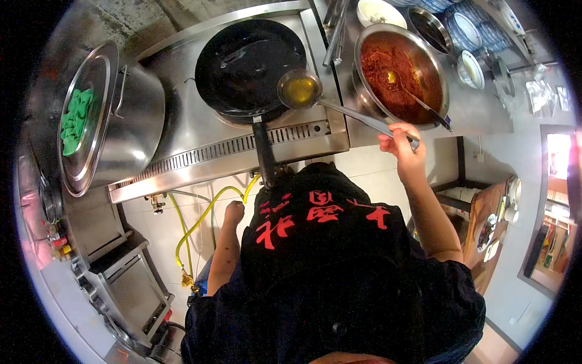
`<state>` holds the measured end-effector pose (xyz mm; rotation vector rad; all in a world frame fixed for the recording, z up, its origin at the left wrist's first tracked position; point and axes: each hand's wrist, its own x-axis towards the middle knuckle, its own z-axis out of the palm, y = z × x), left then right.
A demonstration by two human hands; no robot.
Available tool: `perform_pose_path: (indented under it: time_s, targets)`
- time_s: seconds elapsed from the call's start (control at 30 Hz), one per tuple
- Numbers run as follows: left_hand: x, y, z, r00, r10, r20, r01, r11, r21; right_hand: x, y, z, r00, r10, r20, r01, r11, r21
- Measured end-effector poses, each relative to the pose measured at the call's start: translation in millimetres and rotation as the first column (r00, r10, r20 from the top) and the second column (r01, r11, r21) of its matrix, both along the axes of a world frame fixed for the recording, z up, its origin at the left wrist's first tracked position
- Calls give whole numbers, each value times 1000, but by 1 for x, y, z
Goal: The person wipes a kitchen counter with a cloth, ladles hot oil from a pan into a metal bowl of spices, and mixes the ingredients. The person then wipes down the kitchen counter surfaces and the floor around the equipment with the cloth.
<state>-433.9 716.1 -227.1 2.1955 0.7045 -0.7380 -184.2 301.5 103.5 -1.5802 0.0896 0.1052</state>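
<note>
My right hand [401, 145] is closed round the handle end of a long metal ladle [357, 115]. Yellowish, oil-like liquid [301, 91] fills part of the ladle's bowl, which is over the right edge of a black frying pan [251, 64]. The pan sits on the stove, its black handle [263, 148] pointing toward my body; a thin wet sheen shows on its inside. Low beside the stove front, my left hand [234, 212] has its fingers curled, near a yellow hose [209, 224]. Whether anything is inside those fingers is hidden.
A metal bowl of red-brown paste [394, 73] with a utensil in it stands right of the stove [176, 67]. Behind it are a white bowl [382, 13] and stacked dishes [479, 30]. At left is a large steel pot [142, 115] with a green cloth [77, 121] on its lid.
</note>
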Motion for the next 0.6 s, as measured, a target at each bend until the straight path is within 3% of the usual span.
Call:
perform_pose_path:
  time_s: [0.07, 0.17, 0.27, 0.43, 0.53, 0.57, 0.6]
  targets:
    - [-8, 13, -32, 962, -267, 59, 262, 961, 85, -3, -4, -2, 1000, -18, -22, 18, 1000, -9]
    - [16, -3, 10, 991, -92, -93, 99, 993, 68, -8, -8, 2, 996, -52, -75, 49, 998, -37]
    - [22, -3, 10, 979, -187, -83, 195, 977, 92, -13, -14, 4, 988, -80, -129, 76, 997, -33]
    - [33, -19, 38, 1000, -15, -13, 15, 1000, 24, -18, -31, 14, 969, -145, -200, 148, 989, 4]
    - [36, -28, 42, 998, -50, 26, 50, 999, 15, -23, -52, 29, 966, -199, -168, 206, 978, 29]
    - [28, -20, 14, 992, -97, 82, 99, 995, -20, -23, -62, 38, 970, -179, -163, 191, 980, 61]
    - [31, -26, 13, 996, -93, 19, 93, 996, 3, -23, -66, 52, 965, -210, -158, 219, 975, 46]
